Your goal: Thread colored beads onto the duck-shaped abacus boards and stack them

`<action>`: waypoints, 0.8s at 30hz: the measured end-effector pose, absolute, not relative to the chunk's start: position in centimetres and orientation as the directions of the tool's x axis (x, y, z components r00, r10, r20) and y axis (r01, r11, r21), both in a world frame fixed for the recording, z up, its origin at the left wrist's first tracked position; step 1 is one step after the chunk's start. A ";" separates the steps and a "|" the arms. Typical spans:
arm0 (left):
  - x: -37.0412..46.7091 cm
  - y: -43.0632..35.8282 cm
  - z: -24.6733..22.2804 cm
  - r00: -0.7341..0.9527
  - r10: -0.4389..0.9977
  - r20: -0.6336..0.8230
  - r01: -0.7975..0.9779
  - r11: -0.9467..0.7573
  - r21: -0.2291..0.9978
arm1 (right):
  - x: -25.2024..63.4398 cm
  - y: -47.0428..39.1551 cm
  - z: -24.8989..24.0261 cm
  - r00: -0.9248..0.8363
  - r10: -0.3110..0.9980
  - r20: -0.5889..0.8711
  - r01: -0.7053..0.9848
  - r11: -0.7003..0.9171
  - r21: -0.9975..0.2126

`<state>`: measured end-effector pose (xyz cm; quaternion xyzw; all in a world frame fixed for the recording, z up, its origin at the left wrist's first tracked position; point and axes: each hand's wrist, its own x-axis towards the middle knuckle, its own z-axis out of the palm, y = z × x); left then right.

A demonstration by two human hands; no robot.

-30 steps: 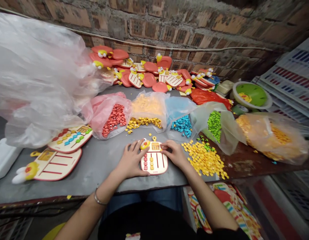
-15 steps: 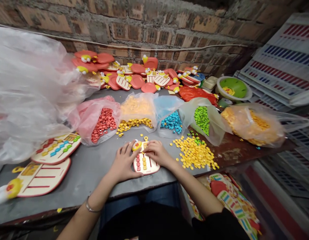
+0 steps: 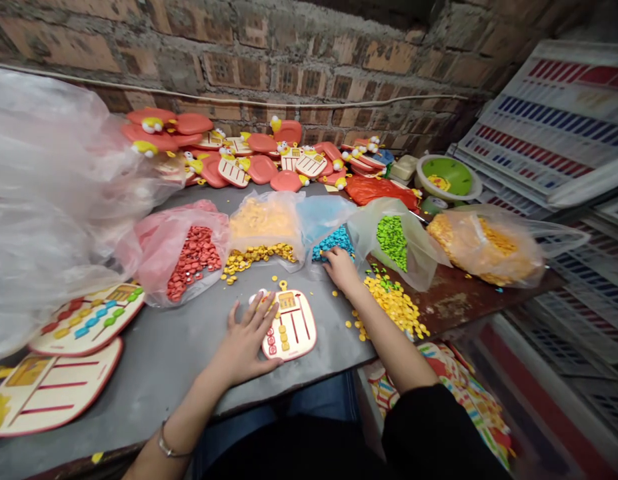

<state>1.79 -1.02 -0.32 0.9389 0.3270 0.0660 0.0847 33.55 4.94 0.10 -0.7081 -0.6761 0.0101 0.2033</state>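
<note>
My left hand (image 3: 246, 340) lies with spread fingers on the left side of a cream toy board (image 3: 301, 333) with a red rim. Red and yellow beads fill slots on the board's left; two slots to the right show bare red lines. My right hand (image 3: 340, 270) reaches to the mouth of a bag of blue beads (image 3: 333, 241), its fingers bent together at the pile's edge. What those fingers hold, if anything, is too small to tell. A yellow bead pile (image 3: 393, 303) spreads beside the right forearm.
Bags of red beads (image 3: 196, 257), yellow beads (image 3: 261, 250) and green beads (image 3: 391, 241) flank the blue one. Red-backed boards (image 3: 261, 168) are heaped by the brick wall. Two boards (image 3: 63, 393) and a large plastic sheet (image 3: 53, 200) are at left.
My right hand has left the board and moved up and right to the blue beads. My left hand stays on the board. The camera view has shifted slightly.
</note>
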 end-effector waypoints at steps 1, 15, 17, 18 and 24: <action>1.9 -1.0 -0.3 0.787 0.613 0.064 0.591 -0.780 0.206 | 33.7 5.4 -0.2 0.078 0.971 0.227 0.969 -0.020 -0.246; 2.4 -0.9 0.8 0.807 0.590 -0.014 0.577 -0.783 0.232 | 27.2 -1.1 0.0 -0.226 0.898 0.379 0.621 0.432 -0.654; 2.4 -1.0 0.9 0.811 0.585 -0.012 0.572 -0.787 0.230 | 26.6 -1.2 -0.6 -0.244 0.898 0.366 0.687 0.427 -0.589; 2.4 -1.0 0.9 0.811 0.585 -0.010 0.571 -0.788 0.230 | 26.5 -1.2 -0.7 -0.244 0.900 0.361 0.724 0.416 -0.550; 2.6 -1.1 0.9 0.799 0.602 -0.009 0.588 -0.776 0.228 | 27.4 -2.5 -0.2 -0.323 0.895 0.308 0.707 0.444 -0.551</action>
